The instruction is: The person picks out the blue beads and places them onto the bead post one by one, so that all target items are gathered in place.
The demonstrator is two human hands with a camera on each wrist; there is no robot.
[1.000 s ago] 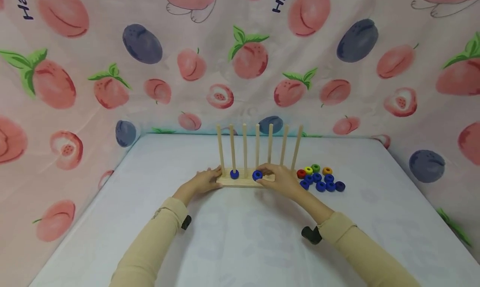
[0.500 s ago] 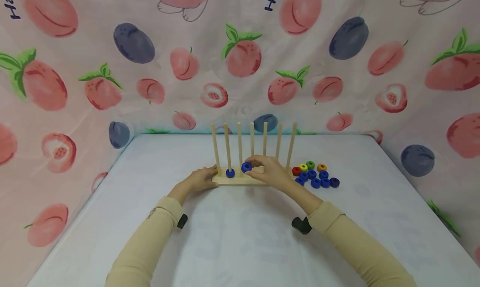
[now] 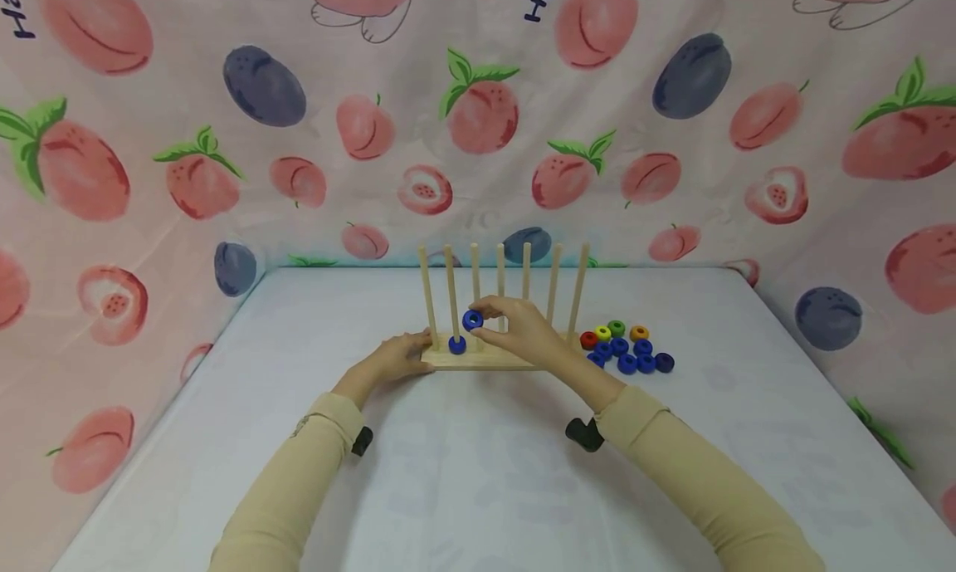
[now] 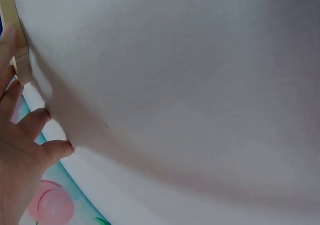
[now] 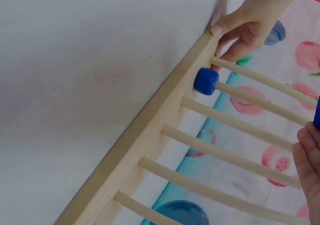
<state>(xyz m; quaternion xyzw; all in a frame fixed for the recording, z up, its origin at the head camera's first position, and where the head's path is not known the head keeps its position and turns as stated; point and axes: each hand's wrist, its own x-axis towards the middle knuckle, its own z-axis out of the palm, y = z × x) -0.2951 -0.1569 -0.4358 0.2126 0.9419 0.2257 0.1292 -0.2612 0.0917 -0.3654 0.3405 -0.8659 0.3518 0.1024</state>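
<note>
A wooden stand [image 3: 466,362] with a row of several upright pegs rests on the table. My left hand [image 3: 397,359] grips its left end; in the right wrist view the thumb lies on the base's front edge and fingers wrap behind. One blue bead [image 3: 457,347] sits at the foot of the second peg from the left. My right hand [image 3: 524,333] pinches another blue bead [image 3: 466,323] between thumb and fingers, hole facing the head camera. It is raised above the base, close to the second and third pegs. Only the edge of this held bead [image 5: 317,117] shows in the right wrist view.
Right of the stand lies a loose group of beads: several blue [image 3: 627,364], a red [image 3: 588,340], a yellow [image 3: 602,334], a green [image 3: 617,329], an orange [image 3: 639,333] and a dark one [image 3: 665,363]. A fruit-print cloth [image 3: 478,207] hangs behind the white table [image 3: 478,472].
My right hand has carried the pinched blue bead leftward and upward from the middle of the base toward the second peg. My left hand keeps its grip on the stand. The head view shifted slightly.
</note>
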